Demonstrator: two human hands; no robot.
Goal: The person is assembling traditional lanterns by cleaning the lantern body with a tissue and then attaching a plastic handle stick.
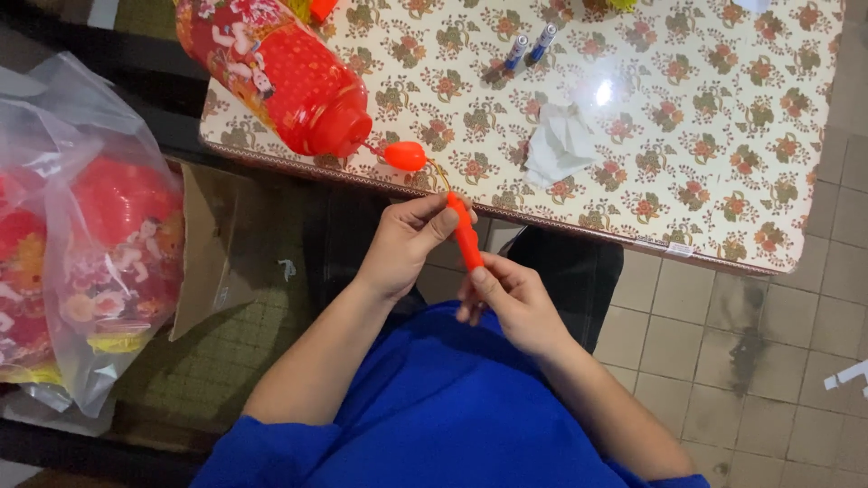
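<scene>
Grip: red plastic handle [467, 237], slim and stick-shaped, held between both hands just off the near edge of the table. Left hand [404, 242]: thumb and fingers closed around the handle's upper end. Right hand [508, 301]: fingers pinched shut on its lower end, thumb lying along the shaft. From the top of the handle a thin yellow cord [439, 172] runs up over the table edge to a small orange bulb-shaped piece [404, 155], which lies on the table and joins the narrow end of a large red lantern [276, 68] printed with small figures; the lantern lies on its side at the table's left corner. Table [723, 136]: covered with a cream floral cloth. On it, well apart from the hands: a crumpled white tissue [561, 143] and two small batteries [530, 45] side by side near the far edge. To the left, off the table: a clear plastic bag [86, 235] holding further red lanterns. Person wears blue sleeves; tiled floor [723, 325] at right.
</scene>
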